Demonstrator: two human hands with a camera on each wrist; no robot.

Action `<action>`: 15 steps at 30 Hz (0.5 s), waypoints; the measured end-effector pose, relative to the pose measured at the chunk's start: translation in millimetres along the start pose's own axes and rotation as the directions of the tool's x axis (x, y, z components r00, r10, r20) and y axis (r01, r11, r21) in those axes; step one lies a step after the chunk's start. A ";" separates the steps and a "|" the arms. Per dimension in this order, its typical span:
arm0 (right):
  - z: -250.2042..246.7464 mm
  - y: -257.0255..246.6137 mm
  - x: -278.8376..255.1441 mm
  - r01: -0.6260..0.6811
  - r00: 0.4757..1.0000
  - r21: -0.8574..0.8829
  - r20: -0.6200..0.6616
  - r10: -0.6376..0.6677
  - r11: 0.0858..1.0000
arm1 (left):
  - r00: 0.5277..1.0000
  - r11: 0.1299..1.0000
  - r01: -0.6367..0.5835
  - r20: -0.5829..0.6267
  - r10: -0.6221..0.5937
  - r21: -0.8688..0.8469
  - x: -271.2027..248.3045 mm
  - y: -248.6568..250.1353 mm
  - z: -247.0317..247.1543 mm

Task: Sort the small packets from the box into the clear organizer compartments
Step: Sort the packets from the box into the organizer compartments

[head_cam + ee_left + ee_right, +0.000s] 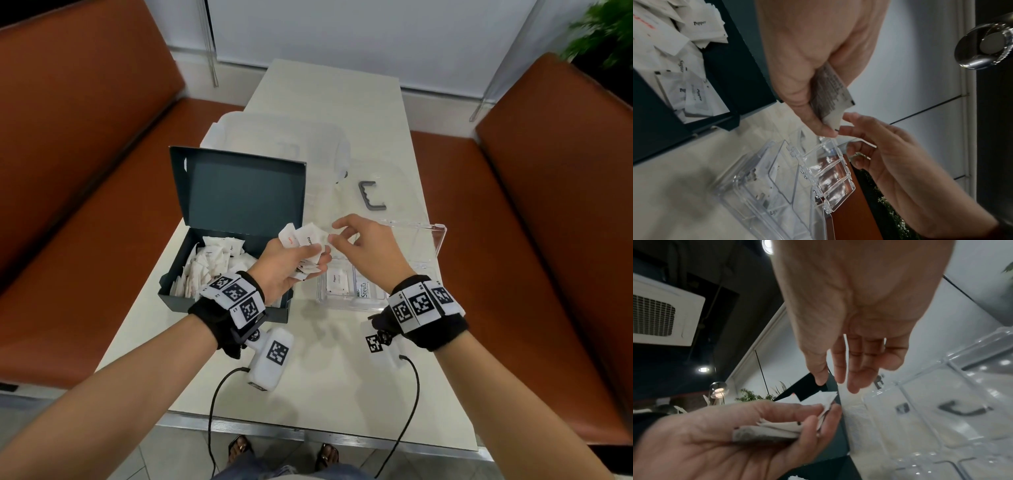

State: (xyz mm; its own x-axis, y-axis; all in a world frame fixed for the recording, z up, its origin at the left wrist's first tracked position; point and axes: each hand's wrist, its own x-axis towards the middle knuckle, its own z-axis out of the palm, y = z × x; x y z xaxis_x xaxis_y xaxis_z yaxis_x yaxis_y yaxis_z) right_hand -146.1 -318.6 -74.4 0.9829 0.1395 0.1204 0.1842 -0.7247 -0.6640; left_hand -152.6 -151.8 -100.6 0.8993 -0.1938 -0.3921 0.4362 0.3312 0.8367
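Left hand grips a bunch of packets above the table, between the box of packets and the organizer. Right hand, fingers loosely apart, reaches toward them, holding nothing.

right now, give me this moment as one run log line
left hand: grips bunch of packets | right hand: open, fingertips at the bunch | organizer: lid open, some packets inside | box: open, packets remain
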 end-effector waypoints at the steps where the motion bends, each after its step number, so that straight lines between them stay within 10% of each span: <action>1: 1.0 -2.5 -0.3 -0.016 1.000 0.026 0.016 0.015 1.000 | 1.000 1.000 -0.007 0.007 0.007 0.008 -0.3 0.1 1.3; 15: 4.7 -7.5 -3.0 -0.234 0.972 0.454 0.088 0.218 0.860 | 1.000 1.000 -0.009 0.008 0.009 0.013 -9.7 1.7 3.3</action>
State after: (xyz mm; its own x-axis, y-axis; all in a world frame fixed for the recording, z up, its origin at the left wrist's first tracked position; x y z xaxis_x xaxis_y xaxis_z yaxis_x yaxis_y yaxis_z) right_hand -150.4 -310.4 -73.2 0.9950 0.0365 -0.0928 -0.0743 -0.3493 -0.9341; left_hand -160.6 -152.4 -94.1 0.9028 -0.1983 -0.3817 0.4277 0.3206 0.8452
